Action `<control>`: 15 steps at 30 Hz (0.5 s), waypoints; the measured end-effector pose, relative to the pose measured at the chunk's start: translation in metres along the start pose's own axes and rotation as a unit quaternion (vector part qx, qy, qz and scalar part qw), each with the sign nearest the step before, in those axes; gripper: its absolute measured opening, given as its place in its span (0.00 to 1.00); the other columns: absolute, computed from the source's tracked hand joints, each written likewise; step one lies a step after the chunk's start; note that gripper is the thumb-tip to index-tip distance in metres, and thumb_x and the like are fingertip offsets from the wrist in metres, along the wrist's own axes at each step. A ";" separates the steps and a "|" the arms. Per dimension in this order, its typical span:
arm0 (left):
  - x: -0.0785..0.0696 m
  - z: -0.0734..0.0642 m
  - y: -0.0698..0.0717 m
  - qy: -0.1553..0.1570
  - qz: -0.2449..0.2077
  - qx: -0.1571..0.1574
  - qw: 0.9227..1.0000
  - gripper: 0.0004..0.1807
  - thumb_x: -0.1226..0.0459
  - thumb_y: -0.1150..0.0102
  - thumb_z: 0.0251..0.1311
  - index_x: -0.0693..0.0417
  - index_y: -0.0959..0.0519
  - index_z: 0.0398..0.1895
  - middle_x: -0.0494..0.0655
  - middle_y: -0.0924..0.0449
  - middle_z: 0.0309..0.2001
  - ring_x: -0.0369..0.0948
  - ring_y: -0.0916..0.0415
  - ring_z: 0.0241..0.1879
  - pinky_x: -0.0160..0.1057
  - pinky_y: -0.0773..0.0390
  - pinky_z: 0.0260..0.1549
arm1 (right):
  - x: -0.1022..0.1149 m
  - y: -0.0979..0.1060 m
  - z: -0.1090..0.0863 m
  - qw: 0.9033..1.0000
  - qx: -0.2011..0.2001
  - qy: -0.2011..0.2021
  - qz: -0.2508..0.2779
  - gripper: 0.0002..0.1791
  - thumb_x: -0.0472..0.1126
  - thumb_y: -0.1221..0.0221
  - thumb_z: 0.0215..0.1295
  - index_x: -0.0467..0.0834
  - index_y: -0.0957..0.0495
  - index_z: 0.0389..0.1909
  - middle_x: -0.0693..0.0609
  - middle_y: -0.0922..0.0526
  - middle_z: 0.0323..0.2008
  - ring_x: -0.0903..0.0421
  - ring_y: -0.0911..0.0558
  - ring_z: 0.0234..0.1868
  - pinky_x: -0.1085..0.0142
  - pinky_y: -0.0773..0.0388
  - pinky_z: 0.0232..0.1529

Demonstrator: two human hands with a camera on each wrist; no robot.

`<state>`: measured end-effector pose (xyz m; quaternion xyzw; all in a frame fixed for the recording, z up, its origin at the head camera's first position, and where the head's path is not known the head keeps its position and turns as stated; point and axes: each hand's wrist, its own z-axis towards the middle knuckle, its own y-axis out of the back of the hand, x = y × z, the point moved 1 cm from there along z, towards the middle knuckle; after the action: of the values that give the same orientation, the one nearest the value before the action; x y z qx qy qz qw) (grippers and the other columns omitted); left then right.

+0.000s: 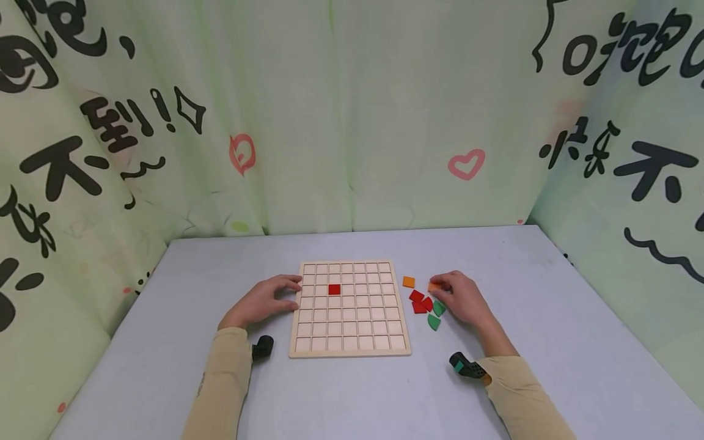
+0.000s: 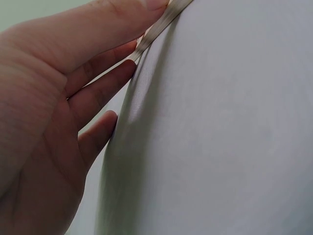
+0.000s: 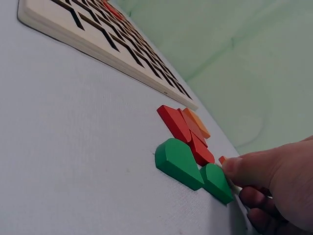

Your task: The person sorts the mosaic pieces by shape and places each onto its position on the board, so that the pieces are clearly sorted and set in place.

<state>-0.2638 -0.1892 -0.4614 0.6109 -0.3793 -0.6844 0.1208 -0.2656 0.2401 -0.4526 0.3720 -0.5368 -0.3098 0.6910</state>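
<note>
A pale wooden grid board (image 1: 330, 354) lies flat on the table, with one red square piece (image 1: 334, 289) in an upper-left cell. At the board's left edge rests my left hand (image 1: 271, 300), its thumb and fingertips spread along the rim. My right hand (image 1: 461, 296) pinches an orange piece (image 1: 434, 286) between thumb and fingers, to the right of the board. Only a small corner of that piece shows in the right wrist view. Close by lie several red pieces (image 3: 174, 123) and two green rounded pieces (image 3: 179, 163).
Another orange piece (image 1: 409, 282) sits just off the board's right side. All this stands on a table with a pale cover (image 1: 352, 403). Behind and at both sides hangs a light green curtain (image 1: 352, 122) with dark lettering and pink hearts.
</note>
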 end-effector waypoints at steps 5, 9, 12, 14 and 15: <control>-0.001 0.000 0.000 0.000 0.005 0.000 1.000 0.21 0.61 0.29 0.55 0.54 0.20 0.53 0.45 0.32 0.68 0.49 0.42 0.71 0.52 0.39 0.68 | 0.003 0.001 -0.001 1.000 -0.006 -0.018 0.008 0.17 0.36 0.38 0.65 0.33 0.21 0.53 0.38 0.22 0.44 0.45 0.24 0.45 0.51 0.21 0.48; -0.002 0.001 0.001 0.005 0.005 0.000 1.000 0.21 0.60 0.29 0.55 0.54 0.20 0.53 0.45 0.32 0.68 0.49 0.42 0.71 0.51 0.39 0.69 | 0.007 0.001 0.000 0.999 -0.015 -0.026 0.017 0.18 0.37 0.38 0.66 0.33 0.21 0.54 0.38 0.22 0.45 0.44 0.24 0.45 0.51 0.21 0.48; -0.002 0.001 0.001 0.008 0.001 0.001 1.000 0.21 0.60 0.29 0.55 0.53 0.20 0.53 0.44 0.32 0.68 0.48 0.42 0.71 0.51 0.40 0.69 | 0.011 0.001 0.000 0.999 -0.017 -0.030 0.023 0.19 0.39 0.38 0.66 0.34 0.22 0.55 0.38 0.22 0.47 0.43 0.24 0.47 0.50 0.21 0.49; -0.001 0.001 0.000 0.007 -0.001 0.001 1.000 0.21 0.61 0.29 0.55 0.54 0.20 0.53 0.44 0.32 0.68 0.48 0.42 0.71 0.51 0.40 0.69 | 0.015 0.000 0.001 0.999 -0.018 -0.029 0.026 0.20 0.39 0.38 0.66 0.35 0.22 0.56 0.38 0.22 0.48 0.43 0.23 0.48 0.51 0.20 0.50; -0.001 0.001 0.000 0.007 -0.002 0.002 1.000 0.21 0.61 0.29 0.55 0.54 0.20 0.53 0.44 0.32 0.68 0.48 0.42 0.71 0.50 0.40 0.69 | 0.018 0.000 0.002 0.999 -0.018 -0.026 0.028 0.20 0.39 0.38 0.66 0.35 0.22 0.56 0.38 0.22 0.48 0.43 0.23 0.48 0.51 0.20 0.49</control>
<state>-0.2647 -0.1885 -0.4607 0.6167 -0.3786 -0.6794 0.1212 -0.2629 0.2250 -0.4429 0.3362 -0.5589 -0.3095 0.6919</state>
